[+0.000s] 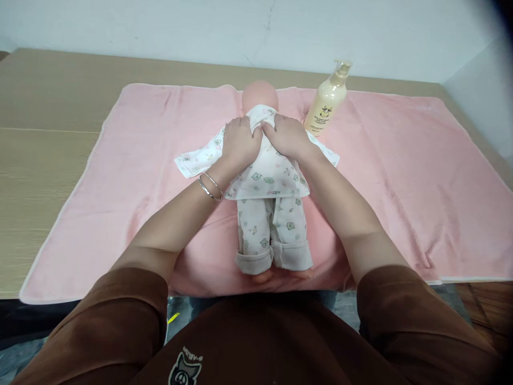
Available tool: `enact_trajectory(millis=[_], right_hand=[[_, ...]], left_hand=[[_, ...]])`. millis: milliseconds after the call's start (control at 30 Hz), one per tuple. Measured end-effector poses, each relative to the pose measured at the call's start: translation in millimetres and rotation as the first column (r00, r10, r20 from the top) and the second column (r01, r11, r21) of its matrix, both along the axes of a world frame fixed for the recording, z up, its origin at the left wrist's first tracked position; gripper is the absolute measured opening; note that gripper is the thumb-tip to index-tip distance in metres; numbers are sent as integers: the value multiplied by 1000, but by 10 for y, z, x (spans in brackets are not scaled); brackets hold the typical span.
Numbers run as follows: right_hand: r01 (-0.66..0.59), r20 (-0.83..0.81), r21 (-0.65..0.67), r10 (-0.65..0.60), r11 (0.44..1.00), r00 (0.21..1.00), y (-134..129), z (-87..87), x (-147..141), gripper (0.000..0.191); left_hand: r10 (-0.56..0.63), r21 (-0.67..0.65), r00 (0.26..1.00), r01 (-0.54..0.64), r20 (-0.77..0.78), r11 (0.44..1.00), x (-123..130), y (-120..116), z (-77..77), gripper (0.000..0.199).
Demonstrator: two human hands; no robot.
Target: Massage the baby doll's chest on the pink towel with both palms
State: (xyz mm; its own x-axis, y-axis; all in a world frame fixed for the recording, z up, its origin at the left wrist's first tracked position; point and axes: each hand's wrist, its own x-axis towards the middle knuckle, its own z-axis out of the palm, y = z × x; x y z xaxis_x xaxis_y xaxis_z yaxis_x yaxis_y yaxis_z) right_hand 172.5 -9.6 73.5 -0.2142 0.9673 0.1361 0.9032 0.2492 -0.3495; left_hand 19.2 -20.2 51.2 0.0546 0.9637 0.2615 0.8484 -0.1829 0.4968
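The fingers (236, 124) of the left hand (242, 141) and those of the right hand (287, 137) are laid half spread over the doll's upper body, thumbs turned inward; nothing is seen gripped, though pinched cloth cannot be ruled out. The doll (259, 96) is stretched out on the pink blanket (132, 149), between the forearms. Trousers (254, 227) are already on, cuffs turned up; the torso is covered by the shirt (276, 176), but whether any fastening is left cannot be told. A pump bottle (325, 104) is placed beyond the right hand; its fill level cannot be read.
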Motion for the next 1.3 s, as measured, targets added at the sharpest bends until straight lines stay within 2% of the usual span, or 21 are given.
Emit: enact_trajectory(millis=[133, 300, 400, 567, 800, 933, 1033, 1100, 1300], right_hand=[[-19, 69, -15, 20, 1000, 997, -60, 33, -20, 73], [-2, 115, -17, 4, 1000, 993, -225, 83, -173, 65], [21, 82, -19, -19, 1000, 996, -186, 64, -172, 60], [-42, 8, -12, 43, 999, 999, -3, 1, -33, 58], [-59, 67, -39, 62, 997, 996, -214, 105, -117, 68], [-54, 9, -41, 54, 998, 998, -87, 67, -59, 61], [-32, -45, -28, 31, 999, 998, 67, -5, 10, 60], [-19, -35, -3, 19, 1000, 999, 63, -28, -2, 60], [-29, 127, 82, 19, 996, 992, -301, 42, -225, 61]], left_hand=[[27, -8, 999, -27, -17, 1000, -12, 47, -13, 39], [-46, -73, 997, 51, 69, 996, -122, 218, -22, 38], [-37, -56, 999, 38, 33, 998, -80, 128, 2, 41], [-49, 5, 997, 49, -61, 999, 33, -68, 40, 41], [-65, -58, 996, 68, 55, 996, -151, 206, 16, 37], [-30, -67, 997, 24, -78, 997, -53, -13, 126, 47], [-69, -54, 977, 59, -201, 997, 45, -243, 232, 48], [-105, -72, 969, 91, -225, 993, 45, -271, 267, 44], [-128, -139, 992, 125, -13, 982, -163, 117, 179, 39]])
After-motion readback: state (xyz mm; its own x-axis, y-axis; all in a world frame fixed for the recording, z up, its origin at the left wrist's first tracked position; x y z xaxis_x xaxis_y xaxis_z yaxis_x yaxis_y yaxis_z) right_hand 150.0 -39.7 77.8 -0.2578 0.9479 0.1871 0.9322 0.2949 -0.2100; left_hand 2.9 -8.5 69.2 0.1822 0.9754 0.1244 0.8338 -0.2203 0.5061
